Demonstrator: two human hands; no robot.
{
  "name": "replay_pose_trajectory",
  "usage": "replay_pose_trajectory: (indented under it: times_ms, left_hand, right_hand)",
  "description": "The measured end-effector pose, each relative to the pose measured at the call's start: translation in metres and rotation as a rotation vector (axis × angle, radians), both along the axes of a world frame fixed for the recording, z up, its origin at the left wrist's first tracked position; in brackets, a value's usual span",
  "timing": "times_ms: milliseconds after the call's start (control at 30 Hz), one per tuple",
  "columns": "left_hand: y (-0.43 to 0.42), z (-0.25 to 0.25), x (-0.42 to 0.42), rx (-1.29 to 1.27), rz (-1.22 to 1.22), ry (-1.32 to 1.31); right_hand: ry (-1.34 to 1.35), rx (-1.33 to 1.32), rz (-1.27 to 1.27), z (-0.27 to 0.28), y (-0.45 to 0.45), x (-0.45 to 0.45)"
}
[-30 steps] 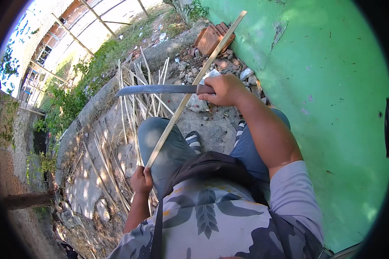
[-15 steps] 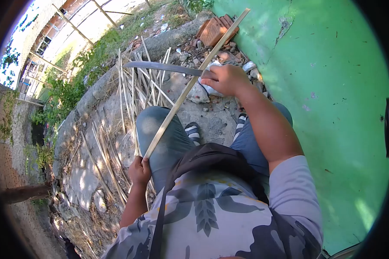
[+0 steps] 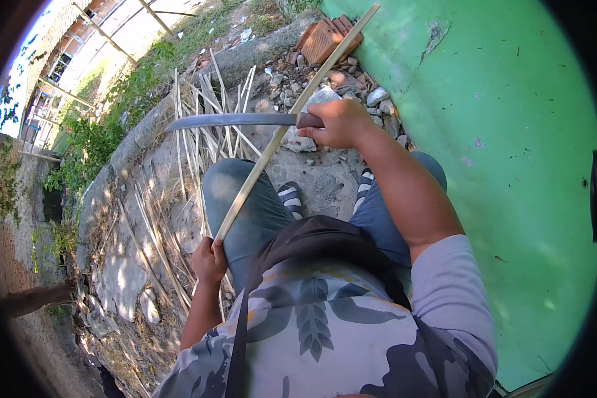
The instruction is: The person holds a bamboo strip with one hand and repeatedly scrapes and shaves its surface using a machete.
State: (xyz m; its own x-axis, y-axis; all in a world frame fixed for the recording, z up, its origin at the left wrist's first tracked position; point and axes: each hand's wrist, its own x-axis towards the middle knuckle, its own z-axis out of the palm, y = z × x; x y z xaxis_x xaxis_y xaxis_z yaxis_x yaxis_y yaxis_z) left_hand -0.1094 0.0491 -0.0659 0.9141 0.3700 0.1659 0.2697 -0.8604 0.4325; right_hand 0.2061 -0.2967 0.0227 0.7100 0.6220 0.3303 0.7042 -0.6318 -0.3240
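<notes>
A long pale strip of wood or bamboo point(image 3: 262, 160) slants from low left to upper right, past my left knee. Its lower end is in my left hand point(image 3: 209, 261), with the fingers closed round it. My right hand point(image 3: 338, 124) is wrapped round the dark handle of a long knife point(image 3: 235, 119). The blade points left, roughly level, and its handle end crosses the strip near the middle. Whether blade and strip touch cannot be made out.
Many thin split strips point(image 3: 209, 113) lie on the stony ground ahead and to the left. Broken stones point(image 3: 298, 139) and stacked red tiles point(image 3: 324, 43) are ahead. A green wall point(image 3: 511, 166) stands close on the right. A low stone edge point(image 3: 132, 149) curves on the left.
The knife rose and tilted, then came back to level, its tip now farther left. Both hands and the strip sit slightly higher and farther left in view. Both grips are unchanged.
</notes>
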Motion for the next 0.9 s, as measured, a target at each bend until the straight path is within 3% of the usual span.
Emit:
replay_pose_trajectory:
  times_ms: [167, 267, 500, 733, 900]
  left_hand:
    - [0.0, 0.007, -0.001, 0.022, 0.006, 0.031]
    - [0.001, 0.011, 0.0, 0.028, -0.01, 0.055]
    - [-0.001, 0.003, 0.002, -0.019, -0.008, 0.021]
    - [-0.002, 0.011, 0.001, 0.01, 0.038, 0.074]
    - [-0.004, 0.021, -0.001, -0.058, 0.038, 0.105]
  right_hand:
    - [0.134, 0.027, -0.251, -0.014, -0.006, 0.016]
    - [0.088, -0.07, -0.214, 0.006, -0.01, 0.003]
    - [-0.113, -0.089, 0.132, 0.01, 0.002, -0.008]
    - [0.072, 0.008, -0.275, -0.012, -0.008, 0.023]
    - [0.044, -0.079, -0.117, 0.013, 0.001, -0.003]
